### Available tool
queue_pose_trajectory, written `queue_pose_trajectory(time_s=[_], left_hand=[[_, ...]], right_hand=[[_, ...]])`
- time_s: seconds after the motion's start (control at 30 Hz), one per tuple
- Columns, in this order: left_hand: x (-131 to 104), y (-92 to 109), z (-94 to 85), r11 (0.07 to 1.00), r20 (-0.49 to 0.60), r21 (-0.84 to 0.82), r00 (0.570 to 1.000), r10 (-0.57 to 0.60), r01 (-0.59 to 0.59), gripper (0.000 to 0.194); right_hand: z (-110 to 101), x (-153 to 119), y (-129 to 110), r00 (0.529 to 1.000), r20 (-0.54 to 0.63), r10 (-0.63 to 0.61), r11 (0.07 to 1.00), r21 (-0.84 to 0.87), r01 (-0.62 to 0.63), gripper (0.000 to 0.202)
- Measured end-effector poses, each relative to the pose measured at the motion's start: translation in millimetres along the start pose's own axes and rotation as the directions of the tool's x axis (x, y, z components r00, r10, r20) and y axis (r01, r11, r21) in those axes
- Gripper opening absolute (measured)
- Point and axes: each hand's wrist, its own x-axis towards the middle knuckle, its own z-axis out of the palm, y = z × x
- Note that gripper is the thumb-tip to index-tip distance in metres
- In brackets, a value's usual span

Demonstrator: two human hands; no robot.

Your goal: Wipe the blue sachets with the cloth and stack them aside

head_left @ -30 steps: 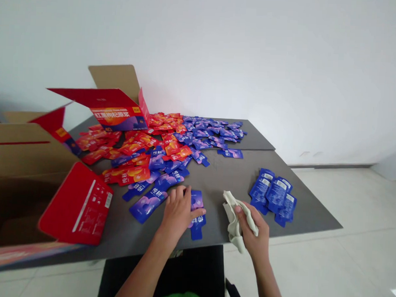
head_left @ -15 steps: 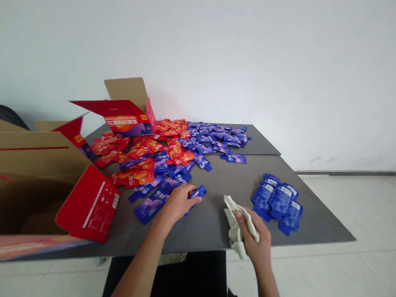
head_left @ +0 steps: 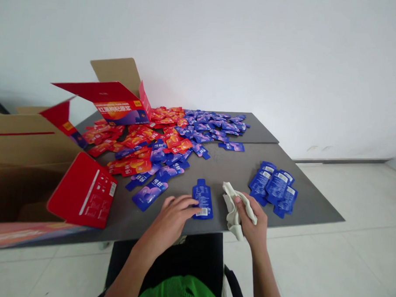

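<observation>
A blue pouch (head_left: 202,199) lies back side up near the table's front edge, with its spout end pointing away from me. My left hand (head_left: 178,211) rests beside it, fingers spread, fingertips touching its left edge. To the right, my right hand (head_left: 252,214) is closed on a crumpled whitish cloth (head_left: 233,211) at the table edge. Several blue pouches (head_left: 277,187) lie overlapping, back side up, at the right. Loose blue pouches (head_left: 150,192) with purple print lie front side up left of my left hand.
Behind are heaps of red pouches (head_left: 139,139) and blue pouches (head_left: 215,125). An open red printed box (head_left: 121,110) stands at the back left. A larger open carton (head_left: 91,196) is at the near left, its red flap sticking out over the grey table (head_left: 236,167).
The blue pouch that my left hand held now lies flat on the table, back side up. My left fingers have opened. The camera view has tilted down slightly.
</observation>
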Motion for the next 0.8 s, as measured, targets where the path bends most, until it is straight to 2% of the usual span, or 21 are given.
queue_pose_trajectory(time_s=[0.13, 0.27, 0.37, 0.5, 0.7, 0.8], left_hand=[[-6.1, 26.7, 18.5, 0.997, -0.090, 0.051, 0.994, -0.061, 0.066, 0.048], [1.9, 45.4, 41.9, 0.992, -0.123, 0.089, 0.990, -0.075, 0.086, 0.049], [8.7, 42.8, 48.3, 0.990, -0.135, 0.074, 0.985, -0.106, 0.117, 0.038], [11.1, 30.8, 38.7, 0.994, -0.130, 0.029, 0.986, -0.100, 0.105, 0.009], [-14.1, 19.7, 31.0, 1.000, -0.205, 0.025, 0.979, -0.008, 0.013, 0.025], [-32.8, 16.6, 34.6, 0.999, -0.253, 0.038, 0.967, 0.036, -0.027, 0.026]], right_hand=[[-0.8, 0.3, 3.6, 0.999, 0.005, 0.045, 0.999, -0.004, -0.045, 0.034], [-1.3, 0.8, 4.5, 0.997, 0.002, 0.081, 0.997, 0.013, -0.081, 0.037], [-0.5, 0.9, 2.4, 0.997, 0.003, 0.072, 0.997, 0.009, -0.072, 0.036], [1.7, -0.3, 1.9, 0.999, 0.011, 0.041, 0.999, -0.023, -0.040, 0.035], [2.8, 5.8, 2.6, 0.998, 0.070, 0.004, 1.000, -0.030, -0.002, 0.031], [3.9, 18.2, -12.6, 0.989, 0.100, -0.105, 0.994, -0.024, 0.108, 0.026]])
